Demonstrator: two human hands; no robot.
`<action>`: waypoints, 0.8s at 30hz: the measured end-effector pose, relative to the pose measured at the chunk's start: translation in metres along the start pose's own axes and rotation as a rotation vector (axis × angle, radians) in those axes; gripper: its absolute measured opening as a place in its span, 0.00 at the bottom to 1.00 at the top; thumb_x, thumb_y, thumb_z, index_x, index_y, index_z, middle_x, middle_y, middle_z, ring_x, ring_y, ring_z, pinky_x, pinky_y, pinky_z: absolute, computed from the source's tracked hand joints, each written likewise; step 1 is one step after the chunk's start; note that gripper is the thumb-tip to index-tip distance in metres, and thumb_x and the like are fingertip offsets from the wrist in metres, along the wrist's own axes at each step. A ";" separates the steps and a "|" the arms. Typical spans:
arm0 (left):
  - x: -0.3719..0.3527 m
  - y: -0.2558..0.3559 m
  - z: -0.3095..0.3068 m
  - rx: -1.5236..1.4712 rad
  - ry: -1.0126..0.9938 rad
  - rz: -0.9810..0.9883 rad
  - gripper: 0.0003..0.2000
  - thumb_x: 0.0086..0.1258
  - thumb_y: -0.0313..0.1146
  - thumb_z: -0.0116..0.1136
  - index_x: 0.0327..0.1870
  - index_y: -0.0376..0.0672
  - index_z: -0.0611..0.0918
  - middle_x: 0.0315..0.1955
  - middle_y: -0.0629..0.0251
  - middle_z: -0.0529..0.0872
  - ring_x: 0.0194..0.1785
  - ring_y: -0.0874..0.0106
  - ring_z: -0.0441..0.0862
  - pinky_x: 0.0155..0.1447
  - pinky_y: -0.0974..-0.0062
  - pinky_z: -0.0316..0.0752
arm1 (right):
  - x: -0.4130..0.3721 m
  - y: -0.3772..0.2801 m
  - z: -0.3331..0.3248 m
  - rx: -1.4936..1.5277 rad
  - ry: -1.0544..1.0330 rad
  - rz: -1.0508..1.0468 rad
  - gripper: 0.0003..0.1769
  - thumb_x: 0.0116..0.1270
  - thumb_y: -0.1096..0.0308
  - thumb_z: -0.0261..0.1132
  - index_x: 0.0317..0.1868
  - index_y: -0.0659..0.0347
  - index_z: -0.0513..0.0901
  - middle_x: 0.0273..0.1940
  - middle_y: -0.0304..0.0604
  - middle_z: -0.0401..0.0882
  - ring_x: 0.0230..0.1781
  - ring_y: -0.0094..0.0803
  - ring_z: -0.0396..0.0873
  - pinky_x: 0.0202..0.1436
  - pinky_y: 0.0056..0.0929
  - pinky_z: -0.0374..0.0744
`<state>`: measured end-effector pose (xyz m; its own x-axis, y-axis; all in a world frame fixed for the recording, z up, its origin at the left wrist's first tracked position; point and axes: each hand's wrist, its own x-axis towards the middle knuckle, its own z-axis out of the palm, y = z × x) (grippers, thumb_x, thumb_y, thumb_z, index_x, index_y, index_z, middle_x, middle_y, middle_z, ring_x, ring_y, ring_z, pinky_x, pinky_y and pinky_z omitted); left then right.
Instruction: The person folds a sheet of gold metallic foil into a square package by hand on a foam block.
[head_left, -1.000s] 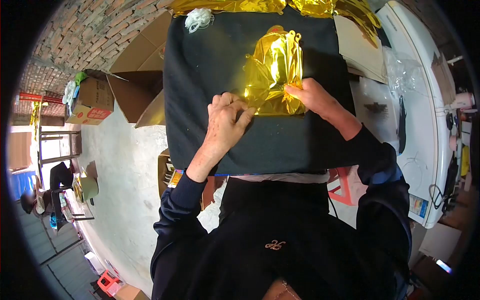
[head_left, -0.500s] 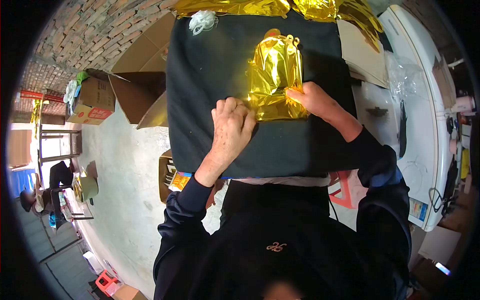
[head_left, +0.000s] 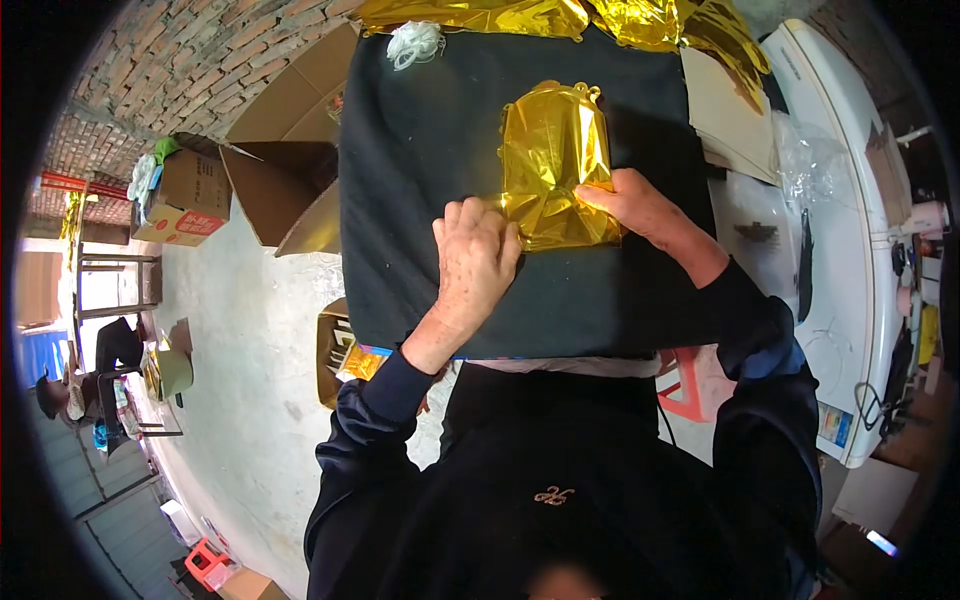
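A shiny gold foil piece (head_left: 552, 150) lies flat on the black cloth (head_left: 420, 130) that covers the table, with small loops at its far edge. My left hand (head_left: 474, 258) is at the foil's near left corner, fingers curled and closed on its edge; the fingertips are partly hidden. At the foil's right side, my right hand (head_left: 640, 208) pinches the foil between thumb and fingers. Creases run across the foil from the pinched spot.
More gold foil (head_left: 480, 16) lies along the table's far edge, near a bundle of white string (head_left: 415, 44). Open cardboard boxes (head_left: 285, 190) stand to the left. A white appliance (head_left: 845, 250) is on the right, beside cardboard sheets (head_left: 725, 110).
The foil's surface looks flatter, with new creases near its lower part. My left hand has shifted slightly right and down in view, and the round reddish spot at the foil's top no longer shows.
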<state>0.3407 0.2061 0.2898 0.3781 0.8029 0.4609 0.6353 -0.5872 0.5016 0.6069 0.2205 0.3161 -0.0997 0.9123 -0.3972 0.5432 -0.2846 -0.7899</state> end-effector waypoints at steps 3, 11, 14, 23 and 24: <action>0.001 0.002 -0.001 0.010 0.008 0.006 0.03 0.68 0.26 0.67 0.35 0.37 0.85 0.40 0.59 0.81 0.46 0.60 0.74 0.51 0.63 0.66 | -0.007 -0.010 -0.001 0.096 -0.030 0.084 0.23 0.77 0.51 0.65 0.49 0.67 0.87 0.37 0.35 0.85 0.35 0.21 0.80 0.40 0.26 0.78; 0.000 0.006 0.001 0.075 0.012 0.040 0.04 0.67 0.25 0.67 0.36 0.36 0.84 0.39 0.58 0.81 0.46 0.60 0.74 0.51 0.62 0.68 | -0.019 -0.011 0.003 0.181 0.080 0.019 0.23 0.75 0.51 0.67 0.47 0.69 0.84 0.34 0.40 0.85 0.33 0.24 0.83 0.36 0.28 0.80; -0.001 0.005 0.002 0.082 0.013 0.044 0.04 0.67 0.25 0.67 0.36 0.35 0.84 0.39 0.58 0.81 0.46 0.59 0.74 0.51 0.62 0.68 | -0.031 -0.004 0.001 0.222 0.104 -0.005 0.19 0.78 0.56 0.66 0.52 0.66 0.81 0.39 0.38 0.84 0.39 0.21 0.82 0.41 0.24 0.79; 0.001 0.006 0.002 0.092 0.025 0.060 0.04 0.67 0.25 0.68 0.36 0.35 0.84 0.39 0.58 0.81 0.46 0.59 0.75 0.52 0.62 0.69 | -0.076 0.024 0.022 0.070 0.375 -0.196 0.19 0.73 0.66 0.72 0.57 0.67 0.77 0.40 0.45 0.88 0.38 0.25 0.85 0.44 0.26 0.82; 0.001 0.006 0.002 0.094 0.026 0.066 0.04 0.67 0.25 0.68 0.36 0.35 0.84 0.39 0.58 0.81 0.45 0.59 0.75 0.52 0.62 0.70 | -0.080 0.023 0.025 0.047 0.375 -0.173 0.19 0.73 0.67 0.73 0.57 0.66 0.77 0.40 0.45 0.88 0.38 0.26 0.85 0.44 0.27 0.82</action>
<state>0.3460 0.2038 0.2913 0.4039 0.7593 0.5102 0.6706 -0.6251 0.3995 0.6067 0.1335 0.3180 0.1295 0.9894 -0.0660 0.5052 -0.1231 -0.8542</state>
